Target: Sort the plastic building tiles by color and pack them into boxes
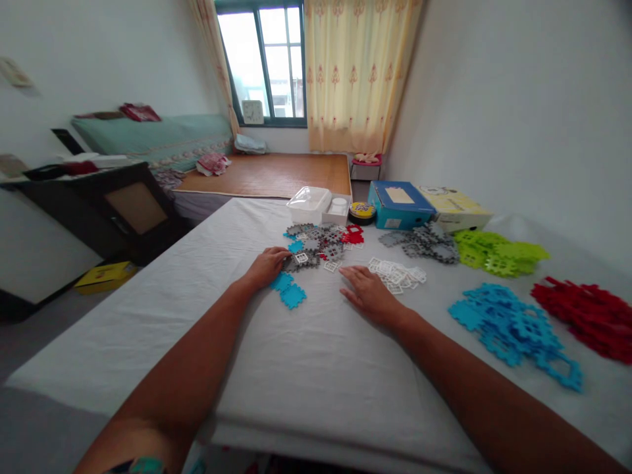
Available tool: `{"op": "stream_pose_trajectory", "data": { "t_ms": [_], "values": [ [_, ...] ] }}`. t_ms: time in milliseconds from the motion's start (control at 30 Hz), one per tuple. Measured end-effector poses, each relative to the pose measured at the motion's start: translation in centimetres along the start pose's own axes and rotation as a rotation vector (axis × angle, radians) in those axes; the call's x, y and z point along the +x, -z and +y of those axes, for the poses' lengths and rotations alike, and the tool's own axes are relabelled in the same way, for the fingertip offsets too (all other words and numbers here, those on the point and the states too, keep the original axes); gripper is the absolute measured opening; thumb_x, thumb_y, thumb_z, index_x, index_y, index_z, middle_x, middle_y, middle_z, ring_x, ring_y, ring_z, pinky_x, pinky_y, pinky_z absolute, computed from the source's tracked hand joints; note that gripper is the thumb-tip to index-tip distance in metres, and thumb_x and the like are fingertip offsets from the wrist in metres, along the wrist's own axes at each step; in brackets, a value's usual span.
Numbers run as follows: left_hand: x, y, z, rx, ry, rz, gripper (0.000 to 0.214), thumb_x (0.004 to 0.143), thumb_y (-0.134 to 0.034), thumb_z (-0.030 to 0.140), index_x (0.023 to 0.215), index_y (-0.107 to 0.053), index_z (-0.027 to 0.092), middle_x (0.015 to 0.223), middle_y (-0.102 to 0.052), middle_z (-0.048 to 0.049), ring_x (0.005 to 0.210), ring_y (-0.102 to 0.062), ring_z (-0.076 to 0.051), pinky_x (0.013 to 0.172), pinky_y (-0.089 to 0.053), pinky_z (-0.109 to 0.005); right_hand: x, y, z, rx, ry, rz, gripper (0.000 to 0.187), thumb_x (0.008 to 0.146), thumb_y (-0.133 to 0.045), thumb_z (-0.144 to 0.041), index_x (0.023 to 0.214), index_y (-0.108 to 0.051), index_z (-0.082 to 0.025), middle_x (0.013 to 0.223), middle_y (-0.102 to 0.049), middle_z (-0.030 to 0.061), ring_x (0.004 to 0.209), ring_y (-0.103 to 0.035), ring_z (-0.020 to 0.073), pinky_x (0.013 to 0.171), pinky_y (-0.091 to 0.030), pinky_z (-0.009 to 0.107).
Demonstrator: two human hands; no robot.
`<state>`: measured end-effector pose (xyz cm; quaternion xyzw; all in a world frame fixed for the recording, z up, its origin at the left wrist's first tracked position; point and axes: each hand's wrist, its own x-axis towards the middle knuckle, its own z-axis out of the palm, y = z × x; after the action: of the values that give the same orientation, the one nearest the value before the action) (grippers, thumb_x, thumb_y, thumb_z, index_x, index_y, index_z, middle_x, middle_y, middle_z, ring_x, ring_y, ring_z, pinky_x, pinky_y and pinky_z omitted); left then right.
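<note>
My left hand (266, 266) lies palm down on the white cloth, its fingertips touching grey interlocking pieces (309, 253) of a flat joined cluster; two blue pieces (289, 290) lie just beside its wrist. My right hand (368, 293) rests flat on the cloth with fingers stretched out, holding nothing, next to a small heap of white window pieces (397, 274). A red piece (353, 234) sits at the cluster's far side.
Piles of pieces lie to the right: grey (427, 243), green (496, 252), blue (513, 329), red (590, 315). At the table's far edge stand a clear plastic box (309, 203), a round tin (362, 211), a blue box (399, 204) and a yellow box (454, 206). A bed lies beyond.
</note>
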<state>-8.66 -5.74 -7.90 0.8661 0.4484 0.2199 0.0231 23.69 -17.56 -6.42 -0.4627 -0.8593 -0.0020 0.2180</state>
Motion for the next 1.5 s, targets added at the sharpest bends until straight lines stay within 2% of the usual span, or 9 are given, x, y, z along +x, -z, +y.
{"op": "stream_pose_trajectory", "data": {
  "t_ms": [233, 400, 567, 700, 933, 1133, 1333, 1433, 1500],
  "values": [
    [0.4, 0.3, 3.1, -0.133, -0.199, -0.07, 0.04, 0.083, -0.045, 0.013, 0.115, -0.067, 0.022, 0.121, -0.065, -0.0064, 0.113, -0.057, -0.019, 0.105, -0.042, -0.038, -0.1, 0.0, 0.8, 0.041, -0.057, -0.046, 0.042, 0.096, -0.044, -0.034, 0.133, -0.053, -0.015, 0.129, -0.06, 0.0132, 0.122, -0.048, 0.0247, 0.102, -0.041, 0.045],
    [0.5, 0.9, 4.5, -0.26, -0.141, -0.039, 0.032, 0.09, -0.045, 0.025, 0.112, -0.068, 0.021, 0.115, -0.067, -0.0072, 0.109, -0.06, -0.019, 0.103, -0.044, -0.037, -0.1, 1.7, -1.6, 0.156, 0.137, -0.067, 0.04, 0.097, -0.045, -0.034, 0.134, -0.053, -0.022, 0.132, -0.058, 0.0089, 0.121, -0.049, 0.0217, 0.103, -0.04, 0.042],
    [0.4, 1.0, 6.7, -0.349, -0.184, -0.075, 0.037, 0.09, -0.052, 0.038, 0.121, -0.064, 0.022, 0.126, -0.061, -0.0087, 0.119, -0.054, -0.022, 0.106, -0.041, -0.038, -0.5, 2.2, -5.4, 0.163, 0.391, -0.278, 0.05, 0.094, -0.046, -0.05, 0.14, -0.046, -0.031, 0.149, -0.041, 0.0043, 0.135, -0.036, 0.0255, 0.108, -0.031, 0.047],
    [0.3, 0.4, 8.0, -0.336, -0.228, -0.099, 0.036, 0.086, -0.06, 0.036, 0.12, -0.065, 0.024, 0.126, -0.061, -0.0081, 0.118, -0.054, -0.022, 0.106, -0.041, -0.038, -0.6, 1.5, -6.1, 0.165, 0.397, -0.355, 0.049, 0.095, -0.043, -0.051, 0.14, -0.046, -0.032, 0.148, -0.044, 0.0026, 0.136, -0.034, 0.0253, 0.109, -0.028, 0.046],
    [0.9, 1.3, 7.1, -0.412, 0.011, 0.128, 0.036, 0.091, -0.048, 0.039, 0.112, -0.069, 0.017, 0.108, -0.065, -0.0098, 0.101, -0.062, -0.021, 0.094, -0.049, -0.033, -0.5, 1.6, -4.6, 0.155, 0.316, -0.304, 0.041, 0.096, -0.045, -0.042, 0.134, -0.053, -0.028, 0.143, -0.05, 0.0059, 0.13, -0.04, 0.0243, 0.106, -0.032, 0.046],
    [1.0, 1.2, 6.4, -0.527, 0.187, 0.075, 0.039, 0.084, -0.056, 0.04, 0.113, -0.068, 0.017, 0.1, -0.069, -0.0066, 0.09, -0.065, -0.019, 0.081, -0.054, -0.031, -0.6, 1.7, -4.8, 0.154, 0.312, -0.293, 0.039, 0.096, -0.047, -0.038, 0.133, -0.054, -0.028, 0.141, -0.051, 0.0059, 0.13, -0.041, 0.0238, 0.105, -0.033, 0.045],
    [1.0, 1.3, 6.4, -0.711, 0.247, 0.149, 0.046, 0.079, -0.061, 0.051, 0.106, -0.07, 0.014, 0.101, -0.069, -0.0085, 0.078, -0.064, -0.017, 0.067, -0.056, -0.028, -0.6, 1.6, -4.6, 0.157, 0.323, -0.27, 0.037, 0.096, -0.047, -0.038, 0.13, -0.056, -0.027, 0.139, -0.053, 0.0061, 0.128, -0.043, 0.0232, 0.103, -0.035, 0.044],
    [1.0, 1.7, 6.9, -0.82, 0.272, 0.107, 0.051, 0.077, -0.064, 0.054, 0.107, -0.07, 0.013, 0.089, -0.07, -0.0062, 0.071, -0.062, -0.015, 0.065, -0.055, -0.029, -0.5, 1.5, -4.1, 0.162, 0.297, -0.221, 0.028, 0.095, -0.049, -0.035, 0.117, -0.064, -0.027, 0.13, -0.06, 0.0061, 0.121, -0.049, 0.0224, 0.099, -0.039, 0.043],
    [0.8, 2.0, 7.4, -0.844, 0.258, 0.037, 0.05, 0.075, -0.067, 0.052, 0.106, -0.071, 0.013, 0.081, -0.07, -0.0048, 0.068, -0.061, -0.015, 0.064, -0.053, -0.028, -0.3, 1.3, -3.7, 0.188, 0.217, -0.127, 0.022, 0.094, -0.05, -0.033, 0.107, -0.067, -0.025, 0.12, -0.064, 0.0069, 0.115, -0.053, 0.022, 0.096, -0.042, 0.041]
  ]
}}
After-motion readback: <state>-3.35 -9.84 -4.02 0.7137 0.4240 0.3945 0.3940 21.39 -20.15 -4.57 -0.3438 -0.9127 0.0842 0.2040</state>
